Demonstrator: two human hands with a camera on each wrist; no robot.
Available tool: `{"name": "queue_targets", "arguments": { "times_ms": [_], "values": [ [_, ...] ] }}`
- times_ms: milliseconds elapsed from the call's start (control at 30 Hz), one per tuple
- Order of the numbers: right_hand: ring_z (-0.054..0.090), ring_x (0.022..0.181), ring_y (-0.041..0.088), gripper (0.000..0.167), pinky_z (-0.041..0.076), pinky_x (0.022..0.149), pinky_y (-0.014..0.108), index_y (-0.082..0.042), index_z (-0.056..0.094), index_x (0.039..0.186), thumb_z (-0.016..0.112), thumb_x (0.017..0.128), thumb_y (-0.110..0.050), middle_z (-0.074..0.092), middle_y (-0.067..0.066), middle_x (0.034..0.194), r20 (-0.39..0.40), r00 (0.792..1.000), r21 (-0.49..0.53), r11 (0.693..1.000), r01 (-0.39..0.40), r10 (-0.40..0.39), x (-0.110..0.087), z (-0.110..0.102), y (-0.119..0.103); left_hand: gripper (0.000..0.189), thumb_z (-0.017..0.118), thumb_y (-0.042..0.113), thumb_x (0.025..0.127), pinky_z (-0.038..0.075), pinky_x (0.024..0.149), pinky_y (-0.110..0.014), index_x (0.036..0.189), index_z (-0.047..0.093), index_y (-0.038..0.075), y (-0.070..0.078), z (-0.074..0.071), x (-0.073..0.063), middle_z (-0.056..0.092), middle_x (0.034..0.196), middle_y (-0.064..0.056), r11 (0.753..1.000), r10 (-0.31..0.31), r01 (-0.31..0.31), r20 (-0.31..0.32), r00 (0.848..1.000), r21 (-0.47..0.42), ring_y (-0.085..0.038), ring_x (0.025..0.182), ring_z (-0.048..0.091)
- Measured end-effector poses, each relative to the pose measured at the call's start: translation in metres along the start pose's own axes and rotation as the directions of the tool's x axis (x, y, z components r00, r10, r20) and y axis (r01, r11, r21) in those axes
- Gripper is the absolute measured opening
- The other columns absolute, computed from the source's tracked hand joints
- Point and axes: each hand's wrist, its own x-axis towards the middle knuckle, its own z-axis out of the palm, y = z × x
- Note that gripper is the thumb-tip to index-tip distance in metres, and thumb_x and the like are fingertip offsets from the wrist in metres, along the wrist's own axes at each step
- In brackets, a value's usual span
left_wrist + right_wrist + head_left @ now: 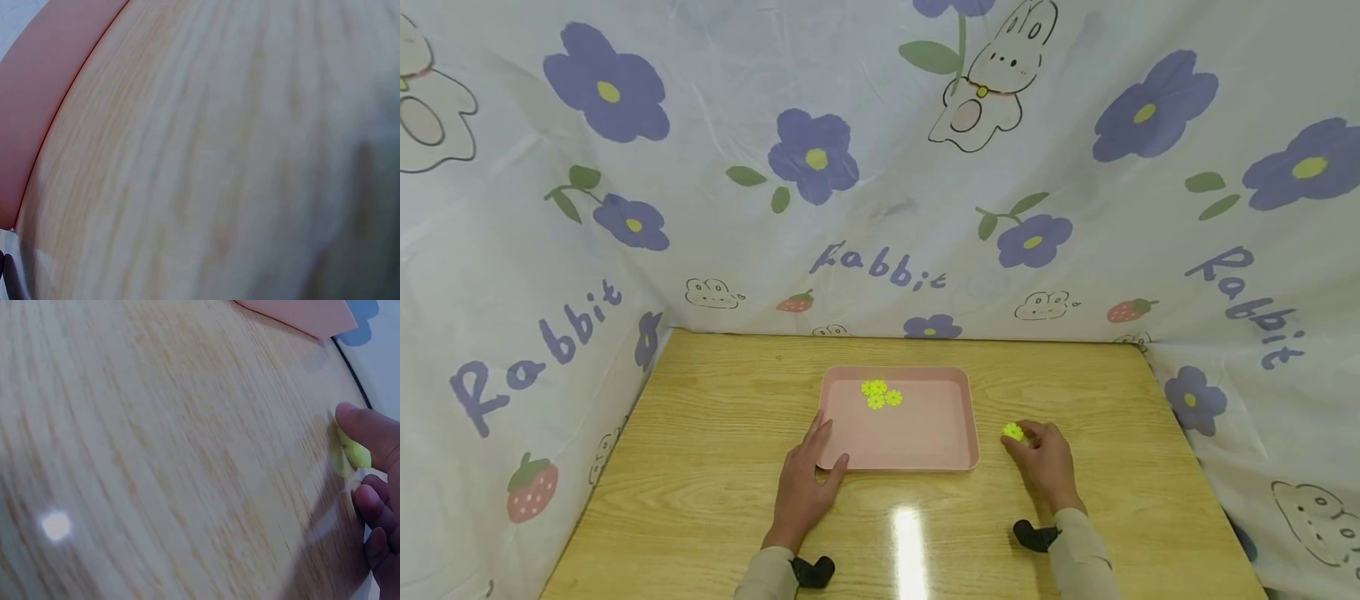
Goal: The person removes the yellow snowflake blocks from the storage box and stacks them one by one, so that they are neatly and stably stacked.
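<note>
A shallow pink tray (917, 432) lies on the table. Inside, near its back left, are several small yellow-green flower-shaped pieces (876, 401), close together. My left hand (806, 479) rests at the tray's front left corner, its fingers extended along the left rim and the thumb by the front rim. Right of the tray, my right hand (1047, 461) pinches another yellow-green flower-shaped piece (1012, 431) between thumb and fingers. In the right wrist view the thumb partly covers that piece (355, 452), low at the tabletop. The left wrist view catches only the tray's outer side (50, 94) and a sliver of fingertip.
The wood-grain table (722, 417) carries a bright light reflection near its front. A white cloth (880, 208) printed with rabbits and purple flowers hangs along the back and both sides. Each wrist wears a black strap-like device (1034, 536).
</note>
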Motion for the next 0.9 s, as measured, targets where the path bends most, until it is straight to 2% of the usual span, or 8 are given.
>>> {"name": "queue_targets", "arguments": {
  "times_ms": [167, 433, 900],
  "values": [
    [0.054, 0.081, 0.02, 0.05, 0.049, 0.07, 0.031, 0.005, 0.067, 0.132, 0.081, 0.092, -0.022, 0.061, 0.02, 0.113, 0.005, 1.0, -0.011, 1.0, 0.007, -0.007, -0.0005, -0.0006, 0.0009, 0.063, 0.067, 0.035, 0.101, 0.038, 0.112, -0.056, 0.155, 0.048, 0.009, -0.0003, 0.0006, 0.0, 0.031, 0.169, 0.0, 1.0, 0.005, -0.005, -0.002, 1.0, -0.006, -0.026, 0.147, 0.043],
    [0.053, 0.084, 0.021, 0.046, 0.048, 0.072, 0.033, 0.006, 0.067, 0.131, 0.079, 0.094, -0.018, 0.06, 0.018, 0.108, 0.002, 1.0, -0.024, 1.0, 0.005, -0.005, -0.001, -0.0003, 0.0004, 0.063, 0.067, 0.036, 0.102, 0.037, 0.113, -0.056, 0.156, 0.047, 0.01, -0.0004, 0.0009, -0.0002, 0.032, 0.168, -0.002, 1.0, -0.001, 0.001, 0.001, 1.0, -0.015, -0.026, 0.147, 0.042],
    [0.052, 0.085, 0.022, 0.045, 0.047, 0.073, 0.034, 0.005, 0.068, 0.131, 0.079, 0.094, -0.017, 0.059, 0.016, 0.106, 0.006, 1.0, -0.037, 0.999, -0.012, 0.012, 0.0014, -0.0005, 0.0004, 0.062, 0.067, 0.035, 0.101, 0.038, 0.112, -0.056, 0.155, 0.049, 0.009, 0.0004, 0.0006, 0.0001, 0.033, 0.168, -0.003, 1.0, 0.003, -0.003, -0.006, 1.0, -0.006, -0.027, 0.147, 0.043]
  ]
}}
